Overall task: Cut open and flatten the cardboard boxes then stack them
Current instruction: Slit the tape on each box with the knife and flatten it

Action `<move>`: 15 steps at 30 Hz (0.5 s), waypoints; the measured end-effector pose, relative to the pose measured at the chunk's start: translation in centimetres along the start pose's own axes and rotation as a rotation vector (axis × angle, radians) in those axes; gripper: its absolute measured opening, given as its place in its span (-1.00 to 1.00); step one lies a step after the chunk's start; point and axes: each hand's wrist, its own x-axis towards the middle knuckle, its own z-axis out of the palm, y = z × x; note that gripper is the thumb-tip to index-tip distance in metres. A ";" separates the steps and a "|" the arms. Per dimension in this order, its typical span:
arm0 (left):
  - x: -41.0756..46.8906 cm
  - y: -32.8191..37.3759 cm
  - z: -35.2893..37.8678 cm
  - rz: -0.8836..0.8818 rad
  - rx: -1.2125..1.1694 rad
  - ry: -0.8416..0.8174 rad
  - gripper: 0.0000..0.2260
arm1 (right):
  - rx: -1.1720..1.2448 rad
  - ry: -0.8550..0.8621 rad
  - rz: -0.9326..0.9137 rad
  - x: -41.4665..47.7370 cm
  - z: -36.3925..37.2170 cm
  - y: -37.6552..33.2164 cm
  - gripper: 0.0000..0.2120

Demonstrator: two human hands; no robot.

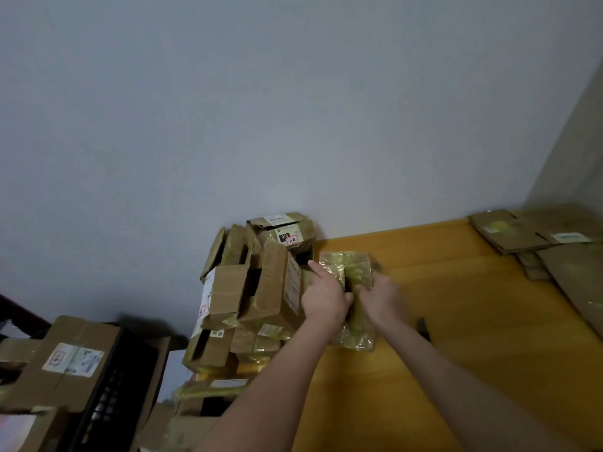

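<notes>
A small cardboard box [350, 269] wrapped in yellowish clear tape is held above the wooden table [456, 321]. My left hand [323, 296] grips its left side with the index finger stretched along the edge. My right hand [380, 300] grips its right side; the hand is motion-blurred. A dark gap shows between the box's flaps between my thumbs. Just left of the box rises a pile of unflattened cardboard boxes [261, 288]. Flattened cardboard sheets [535, 239] lie stacked at the table's far right corner.
A dark knife-like tool [423, 327] lies on the table right of my right forearm. More boxes and a black crate [107, 386] sit at lower left. A grey wall stands behind the table, with a corner at the right.
</notes>
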 end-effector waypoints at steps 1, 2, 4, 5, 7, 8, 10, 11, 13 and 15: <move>0.0 0.2 0.1 0.019 0.009 -0.011 -0.11 | 0.002 0.006 0.002 -0.1 0.0 0.3 -0.83; 0.1 0.4 0.3 0.038 0.020 -0.021 -0.15 | 0.011 0.012 0.008 -0.2 -0.2 0.5 -0.84; 0.2 0.7 0.3 0.065 0.040 -0.032 -0.23 | 0.013 0.020 0.020 -0.2 -0.5 0.8 -0.87; 0.1 0.9 0.3 0.075 0.047 -0.041 -0.26 | 0.006 0.017 0.023 -0.2 -0.6 0.9 -0.88; -0.1 1.1 0.2 0.085 0.053 -0.057 -0.31 | -0.009 0.006 0.028 -0.1 -0.8 1.2 -0.88; -0.1 1.1 0.3 0.089 0.056 -0.061 -0.33 | -0.018 0.005 0.026 0.0 -0.9 1.2 -0.87; 0.0 1.1 0.3 0.102 0.071 -0.055 -0.37 | -0.026 0.007 0.018 0.0 -1.1 1.5 -0.87; 0.1 1.0 0.3 0.110 0.074 -0.051 -0.39 | -0.030 0.005 0.017 0.0 -1.3 1.6 -0.87; 0.2 0.9 0.1 0.129 0.036 -0.055 -0.43 | -0.037 -0.003 0.020 0.1 -1.8 1.8 -0.87; 0.3 0.7 -0.2 0.155 -0.043 -0.101 -0.48 | -0.024 -0.013 0.022 0.3 -2.1 2.2 -0.87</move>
